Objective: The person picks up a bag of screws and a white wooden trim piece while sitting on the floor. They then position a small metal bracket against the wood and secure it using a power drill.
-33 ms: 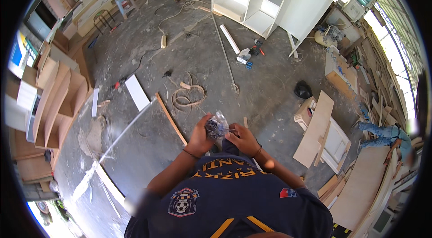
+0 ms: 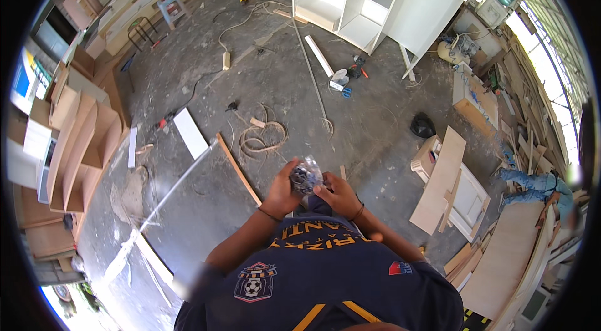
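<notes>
A clear plastic bag (image 2: 307,174) filled with small dark pieces is held up in front of my chest; what the pieces are is too small to tell. My left hand (image 2: 282,190) wraps around its left side. On the other side, my right hand (image 2: 341,196) pinches the bag's lower right edge between thumb and fingers. Below both hands lies the concrete floor, with a coil of thin wood-coloured strip (image 2: 263,136) just beyond them. A long narrow wooden strip (image 2: 238,168) lies to the left of my left hand.
A white open-shelved cabinet (image 2: 338,2) stands ahead. Blue-handled scissors (image 2: 346,92), pliers (image 2: 364,72) and a black bag (image 2: 422,124) lie on the floor. Boards (image 2: 438,181) are stacked at right, near a person in jeans (image 2: 526,187). Brown shelving (image 2: 87,143) lines the left.
The bag has shifted very slightly to the right between my hands. Both hands keep their grip, and the things around have not visibly moved.
</notes>
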### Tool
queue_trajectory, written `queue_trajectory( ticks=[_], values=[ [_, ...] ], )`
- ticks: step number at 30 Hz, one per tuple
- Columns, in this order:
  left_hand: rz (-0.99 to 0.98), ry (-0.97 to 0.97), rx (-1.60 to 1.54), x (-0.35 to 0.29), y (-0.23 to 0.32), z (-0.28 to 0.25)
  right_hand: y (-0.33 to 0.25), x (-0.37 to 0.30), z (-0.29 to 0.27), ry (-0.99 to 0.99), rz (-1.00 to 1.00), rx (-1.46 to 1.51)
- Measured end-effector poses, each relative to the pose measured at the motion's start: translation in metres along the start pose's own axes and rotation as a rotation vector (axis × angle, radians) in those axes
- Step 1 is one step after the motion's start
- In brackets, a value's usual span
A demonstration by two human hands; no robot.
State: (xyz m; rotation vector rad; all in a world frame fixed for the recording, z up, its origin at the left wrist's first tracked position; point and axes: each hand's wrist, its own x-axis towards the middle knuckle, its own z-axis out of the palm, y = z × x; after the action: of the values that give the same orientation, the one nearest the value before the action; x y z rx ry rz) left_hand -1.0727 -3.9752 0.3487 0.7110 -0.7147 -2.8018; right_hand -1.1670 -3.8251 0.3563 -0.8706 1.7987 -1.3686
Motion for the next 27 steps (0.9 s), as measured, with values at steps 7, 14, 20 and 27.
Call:
queue_trajectory(
  ticks=[7, 14, 20, 27],
  values=[
    [-0.202, -0.025, -0.013, 0.163, 0.081, 0.024, -0.011, 0.165, -0.04, 0.191, 0.157, 0.151],
    [-0.007, -0.03, 0.277, 0.288, 0.199, 0.048, -0.046, 0.349, -0.093, 0.087, -0.017, -0.087],
    [-0.031, 0.099, 0.158, 0.396, 0.29, 0.034, -0.076, 0.506, -0.116, -0.094, -0.048, -0.435],
    [-0.174, 0.057, 0.109, 0.541, 0.404, 0.003, -0.083, 0.669, -0.123, -0.049, -0.003, -0.428]
  ],
)
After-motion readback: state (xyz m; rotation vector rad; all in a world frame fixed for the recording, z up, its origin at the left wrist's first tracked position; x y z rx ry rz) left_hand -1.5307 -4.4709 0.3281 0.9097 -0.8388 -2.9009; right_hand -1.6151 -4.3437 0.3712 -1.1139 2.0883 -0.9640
